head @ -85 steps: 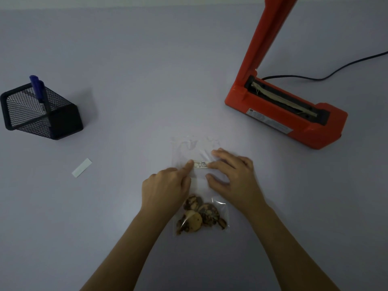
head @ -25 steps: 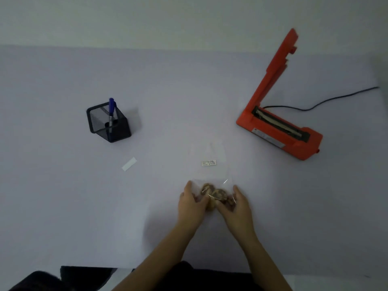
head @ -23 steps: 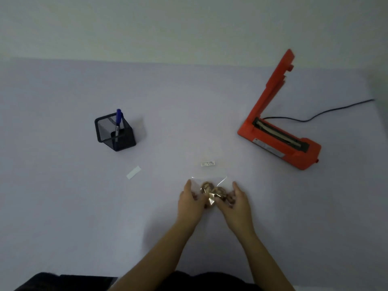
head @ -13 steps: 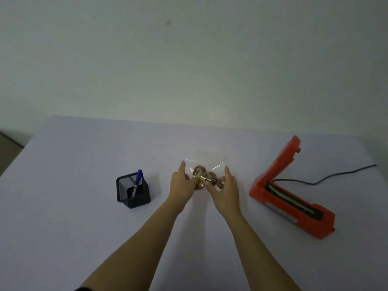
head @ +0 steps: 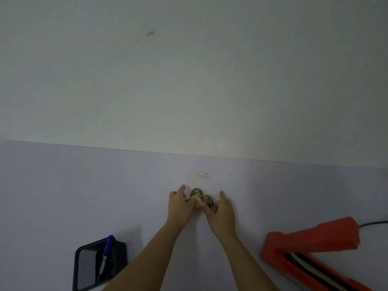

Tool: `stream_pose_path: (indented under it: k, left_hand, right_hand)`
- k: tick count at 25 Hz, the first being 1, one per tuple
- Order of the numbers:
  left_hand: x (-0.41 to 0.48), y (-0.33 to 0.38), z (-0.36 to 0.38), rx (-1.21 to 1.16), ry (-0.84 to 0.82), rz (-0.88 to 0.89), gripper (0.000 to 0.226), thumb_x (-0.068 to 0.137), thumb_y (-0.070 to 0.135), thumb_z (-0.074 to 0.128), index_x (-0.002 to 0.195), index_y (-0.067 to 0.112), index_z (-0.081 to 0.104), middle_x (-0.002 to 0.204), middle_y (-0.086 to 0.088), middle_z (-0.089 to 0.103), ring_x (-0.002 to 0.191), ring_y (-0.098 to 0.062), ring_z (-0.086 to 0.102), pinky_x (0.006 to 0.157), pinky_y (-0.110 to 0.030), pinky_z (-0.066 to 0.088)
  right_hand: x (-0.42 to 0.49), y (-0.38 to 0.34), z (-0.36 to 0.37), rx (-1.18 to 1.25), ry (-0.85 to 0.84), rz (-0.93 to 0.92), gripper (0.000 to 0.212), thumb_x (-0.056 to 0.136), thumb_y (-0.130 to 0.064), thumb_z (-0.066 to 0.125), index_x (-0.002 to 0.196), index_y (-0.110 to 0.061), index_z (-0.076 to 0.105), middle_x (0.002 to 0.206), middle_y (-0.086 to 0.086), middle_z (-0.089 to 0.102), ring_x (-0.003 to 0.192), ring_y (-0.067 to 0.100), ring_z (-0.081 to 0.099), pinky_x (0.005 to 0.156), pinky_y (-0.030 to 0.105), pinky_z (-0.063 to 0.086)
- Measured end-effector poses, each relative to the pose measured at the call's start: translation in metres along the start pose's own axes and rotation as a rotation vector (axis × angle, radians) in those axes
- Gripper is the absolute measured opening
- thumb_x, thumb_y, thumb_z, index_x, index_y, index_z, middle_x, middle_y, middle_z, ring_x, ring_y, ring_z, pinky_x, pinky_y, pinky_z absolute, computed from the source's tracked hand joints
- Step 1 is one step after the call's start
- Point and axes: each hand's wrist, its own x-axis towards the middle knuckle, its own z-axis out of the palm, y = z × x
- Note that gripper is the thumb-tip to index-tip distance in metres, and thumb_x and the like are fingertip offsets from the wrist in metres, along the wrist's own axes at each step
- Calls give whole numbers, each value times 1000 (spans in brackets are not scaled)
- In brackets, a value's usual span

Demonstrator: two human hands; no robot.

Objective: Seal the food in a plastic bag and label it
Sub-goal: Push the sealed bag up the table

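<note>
From the head camera, my left hand (head: 180, 204) and right hand (head: 222, 211) each grip a lower corner of the plastic bag (head: 202, 183), fingers curled in around the biscuits (head: 201, 196) bunched at its bottom. I hold it out in front of me, over the far part of the table (head: 84, 185). The white label (head: 203, 174) sits above the food. It seems to float there, so I judge it is stuck to the clear film, which barely shows.

Sealing and labelling look done to me, though I cannot make out the seam itself. To finish well I should keep the grip light and on the film, not squeezing the biscuits, which look dry and crumbly. I should also lay the bag flat, label up, so the thin slippery plastic does not crease under the sticker.

The biscuits are round, mottled brown and tan. The heat sealer (head: 310, 248) at my right is hard orange-red plastic with its arm raised and a dark cable (head: 371, 223) behind it. At my left is a black mesh pen holder (head: 88, 269) with a blue pen (head: 107, 248), and a plain matte wall (head: 189, 80) lies beyond
</note>
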Motion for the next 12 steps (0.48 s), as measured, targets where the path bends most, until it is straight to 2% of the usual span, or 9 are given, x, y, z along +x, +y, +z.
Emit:
stream_pose_path:
  k: [3,6,9,12]
  left_hand:
    - [8,-5,10,61,24,9,60,88,16,55,143,9,33,129,-15,42,100,-19,47,86,-20,35]
    - [10,-10,14,109,23,-3,62,85,19,57,142,9,34,131,-16,43,114,-27,47,93,-27,37]
    - [-2,0,8,133,47,-9,70,84,23,60,145,13,27,134,-19,37,122,-32,38,96,-33,35]
    - [-40,15,-16,156,190,149,69,88,22,58,146,13,23,141,-16,28,128,-30,28,95,-28,29]
  right_hand:
    - [6,8,3,5,-1,0,85,82,-44,63,145,-13,16,144,12,32,128,26,40,104,42,38]
    - [8,16,6,7,-5,-14,84,81,-42,65,145,-12,19,143,12,33,127,25,41,104,42,39]
    - [6,16,5,-25,39,-49,84,79,-41,67,143,-10,23,138,14,38,124,26,43,103,41,39]
    - [-2,13,3,-161,118,-59,85,76,-48,67,141,-10,28,135,13,38,127,29,37,103,41,37]
